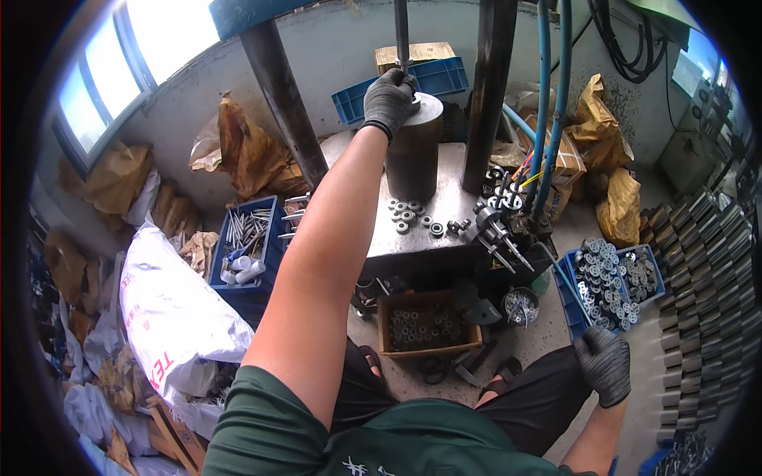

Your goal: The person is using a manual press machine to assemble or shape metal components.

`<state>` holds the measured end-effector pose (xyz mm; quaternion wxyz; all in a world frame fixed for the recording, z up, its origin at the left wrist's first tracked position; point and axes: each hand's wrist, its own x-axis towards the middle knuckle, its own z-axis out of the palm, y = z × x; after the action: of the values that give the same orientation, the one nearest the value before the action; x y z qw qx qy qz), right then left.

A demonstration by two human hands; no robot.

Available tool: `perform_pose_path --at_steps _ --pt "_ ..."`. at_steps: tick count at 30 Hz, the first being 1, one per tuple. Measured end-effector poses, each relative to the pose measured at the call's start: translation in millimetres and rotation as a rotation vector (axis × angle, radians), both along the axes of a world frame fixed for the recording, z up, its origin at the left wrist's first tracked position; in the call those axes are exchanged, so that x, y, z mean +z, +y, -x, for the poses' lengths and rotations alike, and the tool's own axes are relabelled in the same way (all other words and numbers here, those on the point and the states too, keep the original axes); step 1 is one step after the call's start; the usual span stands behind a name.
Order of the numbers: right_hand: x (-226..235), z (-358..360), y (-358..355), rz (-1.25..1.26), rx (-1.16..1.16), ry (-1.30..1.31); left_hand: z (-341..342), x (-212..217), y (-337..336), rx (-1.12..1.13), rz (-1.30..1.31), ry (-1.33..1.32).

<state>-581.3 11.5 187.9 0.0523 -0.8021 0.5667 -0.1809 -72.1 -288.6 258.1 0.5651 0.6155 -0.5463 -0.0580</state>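
Note:
My left hand (pixel 389 101), in a grey glove, reaches far forward to the top of a thick upright metal cylinder (pixel 413 155). Its fingers are closed around a small part under a vertical press rod (pixel 402 32); the hand hides most of that part. Low on the right, beside my knee, my gloved right hand (pixel 605 366) is curled at the end of a thin bluish lever (pixel 565 278). Several small metal rollers (pixel 406 214) lie on the steel press table (pixel 381 242) in front of the cylinder.
Dark press columns (pixel 282 103) flank the cylinder. Blue bins hold metal rods (pixel 246 230) at left and round wheels (pixel 602 278) at right. A cardboard box (pixel 429 353) of small parts sits under the table, near a hammer (pixel 468 369). Stacked metal pieces (pixel 702 301) line the right side.

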Motion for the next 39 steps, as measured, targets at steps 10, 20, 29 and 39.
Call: perform_pose_path --at_steps 10,20,29,39 --pt "3 -2 1 0.016 -0.009 -0.016 -3 -2 -7 -0.066 0.024 0.075" --pt "85 -32 -110 0.566 0.126 -0.077 19 22 35 -0.177 0.025 0.229" --pt "121 -43 -194 0.571 0.098 -0.066 1 9 13 -0.121 0.057 0.13" --pt "31 11 -29 -0.216 0.237 0.065 4 9 17 -0.341 0.181 0.54"
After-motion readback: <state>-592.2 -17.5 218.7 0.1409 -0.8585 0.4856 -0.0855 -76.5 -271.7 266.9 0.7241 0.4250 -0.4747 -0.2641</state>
